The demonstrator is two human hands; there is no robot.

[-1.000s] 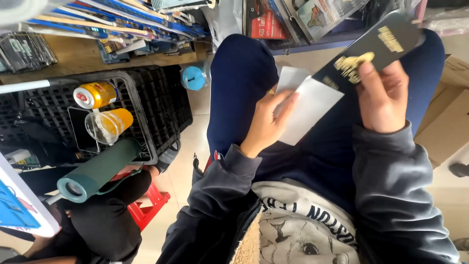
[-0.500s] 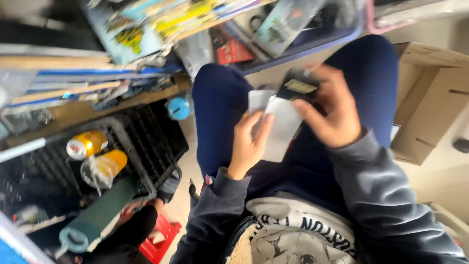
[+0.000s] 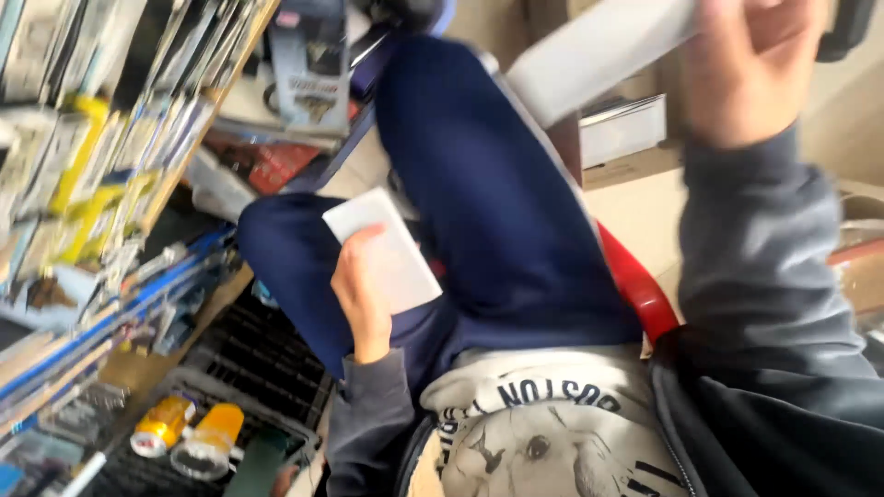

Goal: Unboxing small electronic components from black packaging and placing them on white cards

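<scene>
Left hand (image 3: 361,296) is closed on a white card (image 3: 385,248) — held flat over the lap, against the dark blue trousers (image 3: 479,212). Right hand (image 3: 750,64) is raised at top right, gripping a blurred white sheet (image 3: 599,51) — edge pinched. A red seat edge (image 3: 635,285) is seen beside the thigh. Yellow-capped bottles (image 3: 184,433) lie in a black crate (image 3: 249,359), lower left, below cluttered shelves (image 3: 120,166).

- A small white card (image 3: 385,247) is lying flat over the navy-trousered thigh, tilted, gripped along its lower-left edge
- A long white sheet (image 3: 594,55) is slanting upward, blurred, held raised near the top
</scene>
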